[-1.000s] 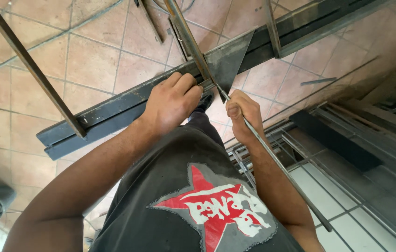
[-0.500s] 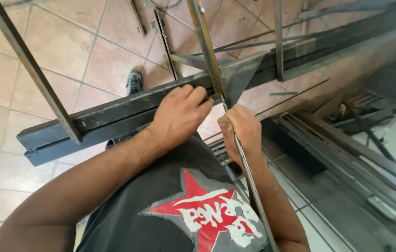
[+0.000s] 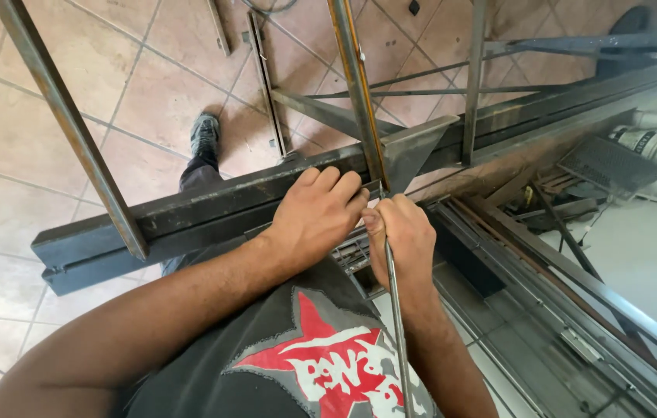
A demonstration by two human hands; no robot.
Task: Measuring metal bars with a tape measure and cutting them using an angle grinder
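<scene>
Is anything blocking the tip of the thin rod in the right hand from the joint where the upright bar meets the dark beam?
Nothing visible does. The right hand holds the thin grey metal rod with its tip at the rusty upright bar's foot; the left hand rests beside it on the dark steel beam.

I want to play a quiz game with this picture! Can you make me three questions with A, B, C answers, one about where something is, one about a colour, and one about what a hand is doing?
1. Where does the left hand rest?
A. on the dark steel beam
B. on the floor
C. on a shoe

2. What colour is the star on the grey shirt?
A. blue
B. red
C. yellow

3. What is the right hand doing?
A. lying flat and open
B. pointing upward
C. gripping a thin metal rod

Answers:
1. A, the fingers lie across the beam's top.
2. B, the star is clearly red.
3. C, the fingers curl around the rod.
</scene>
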